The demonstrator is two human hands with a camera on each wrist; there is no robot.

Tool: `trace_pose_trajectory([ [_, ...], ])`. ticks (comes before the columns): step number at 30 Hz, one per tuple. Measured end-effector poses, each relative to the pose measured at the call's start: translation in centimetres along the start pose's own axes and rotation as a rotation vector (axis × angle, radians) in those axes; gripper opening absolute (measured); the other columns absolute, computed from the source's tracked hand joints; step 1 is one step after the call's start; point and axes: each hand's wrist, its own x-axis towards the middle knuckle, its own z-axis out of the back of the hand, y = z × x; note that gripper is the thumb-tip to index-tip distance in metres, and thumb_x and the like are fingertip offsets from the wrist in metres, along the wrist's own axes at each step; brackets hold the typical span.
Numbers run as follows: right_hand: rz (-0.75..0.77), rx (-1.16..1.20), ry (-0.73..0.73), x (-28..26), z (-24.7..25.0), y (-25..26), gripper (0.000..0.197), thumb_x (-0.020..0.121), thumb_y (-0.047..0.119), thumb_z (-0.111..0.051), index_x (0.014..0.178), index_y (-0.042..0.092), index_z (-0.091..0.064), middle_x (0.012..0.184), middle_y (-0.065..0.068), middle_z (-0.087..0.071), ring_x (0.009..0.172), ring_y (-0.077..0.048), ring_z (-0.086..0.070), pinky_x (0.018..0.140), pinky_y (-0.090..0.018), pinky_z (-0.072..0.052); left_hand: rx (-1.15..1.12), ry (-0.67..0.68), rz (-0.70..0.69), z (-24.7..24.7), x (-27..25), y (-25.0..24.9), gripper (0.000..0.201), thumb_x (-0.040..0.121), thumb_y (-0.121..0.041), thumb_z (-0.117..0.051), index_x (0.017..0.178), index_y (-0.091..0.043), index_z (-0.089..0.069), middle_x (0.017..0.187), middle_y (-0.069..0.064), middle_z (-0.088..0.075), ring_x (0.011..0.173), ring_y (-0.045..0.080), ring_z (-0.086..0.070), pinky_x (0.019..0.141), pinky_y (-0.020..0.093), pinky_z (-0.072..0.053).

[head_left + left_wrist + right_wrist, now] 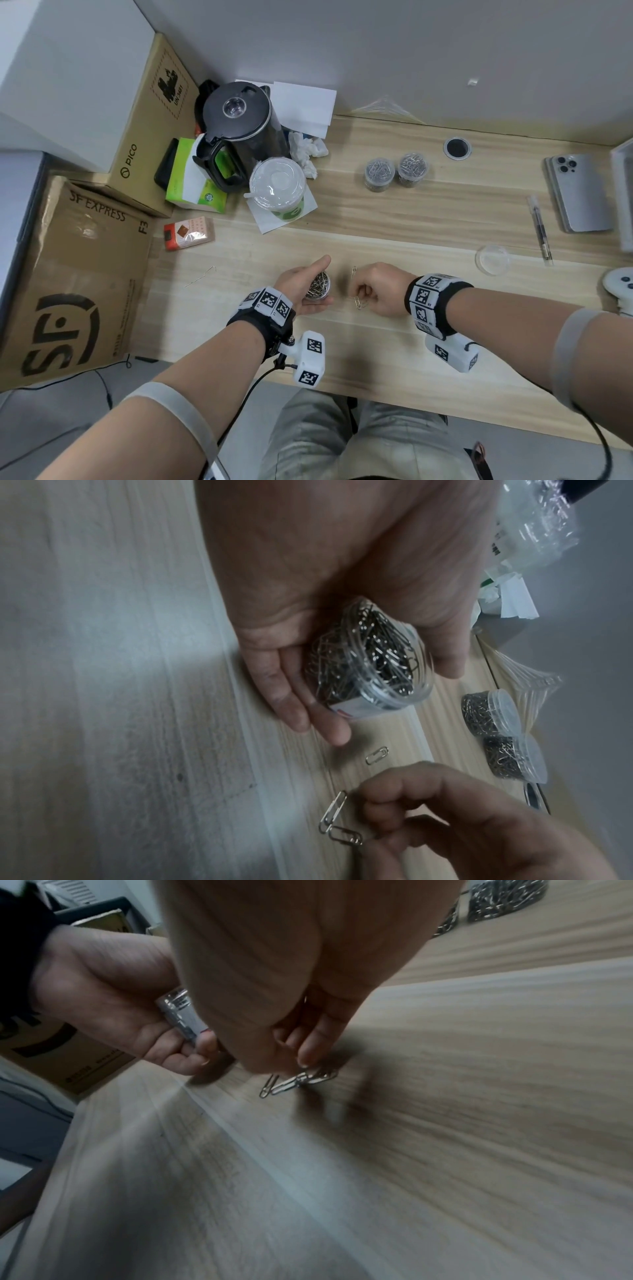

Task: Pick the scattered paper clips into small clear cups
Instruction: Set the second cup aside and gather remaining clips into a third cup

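My left hand [301,286] grips a small clear cup [318,286] [369,669] full of silver paper clips, tilted toward the right hand. Just to its right, my right hand [373,291] [298,1053] pinches a small bunch of paper clips [359,303] [337,821] [298,1081] at the wooden desk [394,219]. One loose paper clip [354,272] [377,755] lies on the desk between the two hands. A straightened wire clip [200,275] lies farther left.
Two filled, lidded clear cups [395,173] stand at the back. A clear lid [492,259], a pen [541,229] and a phone [575,195] lie to the right. A kettle [239,133], drink cup [277,186], tissue pack and cardboard boxes [68,274] crowd the left.
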Motion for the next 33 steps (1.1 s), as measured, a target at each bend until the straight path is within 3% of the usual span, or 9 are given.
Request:
trace_pose_trajectory([
  [3,0.062,-0.052,-0.161,0.1,0.9,-0.2,0.024,0.075,0.003,-0.058,0.092,0.017,-0.070,0.088,0.004,-0.063,0.083,-0.015,-0.058,0.075,-0.029,-0.048,-0.013,-0.001,0.000,0.2,0.0,0.0,0.070,0.078,-0.054,-0.079,0.124,-0.004,-0.064,0.086,0.012,-0.071,0.075,0.032,-0.073,0.076,0.041,-0.063],
  [6,0.025,-0.182,-0.139,0.7,2.0,-0.8,0.031,0.085,0.005,-0.054,0.108,0.019,-0.070,0.105,0.001,-0.061,0.103,-0.020,-0.054,0.087,-0.033,-0.046,-0.011,-0.003,-0.001,0.4,0.0,0.1,0.070,0.077,-0.055,-0.079,0.124,-0.004,-0.064,0.084,0.012,-0.071,0.075,0.032,-0.073,0.081,0.045,-0.062],
  [8,0.012,-0.234,-0.107,1.0,2.2,-1.0,0.026,0.092,0.014,-0.054,0.111,0.024,-0.068,0.108,0.003,-0.056,0.105,-0.018,-0.051,0.087,-0.033,-0.045,-0.011,-0.009,0.000,0.4,-0.1,0.1,0.067,0.077,-0.054,-0.080,0.121,-0.006,-0.064,0.086,0.012,-0.071,0.075,0.033,-0.073,0.083,0.047,-0.062],
  [10,0.007,-0.264,-0.089,1.3,2.2,-0.9,0.020,0.093,0.021,-0.055,0.107,0.023,-0.070,0.106,0.002,-0.056,0.103,-0.019,-0.051,0.085,-0.034,-0.045,-0.011,-0.016,0.005,0.4,-0.1,0.1,0.063,0.077,-0.053,-0.080,0.118,-0.009,-0.064,0.087,0.013,-0.071,0.074,0.033,-0.073,0.080,0.045,-0.062],
  [18,-0.165,-0.274,-0.032,0.6,2.5,-1.1,0.016,0.089,0.021,-0.056,0.094,0.023,-0.071,0.101,0.006,-0.061,0.098,-0.019,-0.058,0.079,-0.028,-0.045,0.002,-0.030,0.006,0.3,0.0,-0.1,0.052,0.078,-0.052,-0.080,0.110,-0.013,-0.064,0.090,0.013,-0.071,0.076,0.033,-0.074,0.073,0.041,-0.062],
  [21,-0.147,-0.242,0.019,-0.1,2.5,-1.0,0.015,0.086,0.020,-0.058,0.091,0.020,-0.072,0.099,0.004,-0.064,0.094,-0.017,-0.059,0.080,-0.029,-0.047,0.007,-0.025,0.007,0.0,-0.1,-0.2,0.052,0.078,-0.052,-0.080,0.110,-0.013,-0.064,0.090,0.013,-0.071,0.076,0.033,-0.073,0.070,0.040,-0.062],
  [24,-0.116,-0.203,0.029,-0.2,2.2,-0.5,0.016,0.084,0.019,-0.059,0.092,0.015,-0.073,0.096,0.000,-0.066,0.090,-0.017,-0.061,0.080,-0.030,-0.049,0.017,-0.021,0.003,-0.4,-0.1,-0.2,0.047,0.081,-0.050,-0.079,0.106,-0.014,-0.063,0.090,0.012,-0.070,0.080,0.034,-0.073,0.078,0.043,-0.062],
  [29,-0.080,-0.212,0.082,0.0,1.5,0.2,0.020,0.080,0.032,-0.066,0.094,0.018,-0.070,0.095,0.003,-0.062,0.088,-0.015,-0.058,0.077,-0.027,-0.047,0.038,-0.023,-0.002,-0.5,-0.1,-0.1,0.051,0.080,-0.053,-0.078,0.108,-0.013,-0.064,0.089,0.012,-0.071,0.078,0.032,-0.074,0.078,0.043,-0.063],
  [33,-0.057,-0.222,0.109,-0.1,1.2,-0.1,0.013,0.082,0.024,-0.068,0.094,0.019,-0.071,0.097,0.005,-0.060,0.090,-0.015,-0.058,0.075,-0.024,-0.043,0.045,-0.023,-0.005,-0.5,-0.2,-0.2,0.053,0.079,-0.054,-0.078,0.109,-0.013,-0.064,0.088,0.012,-0.071,0.077,0.031,-0.074,0.077,0.042,-0.063],
])
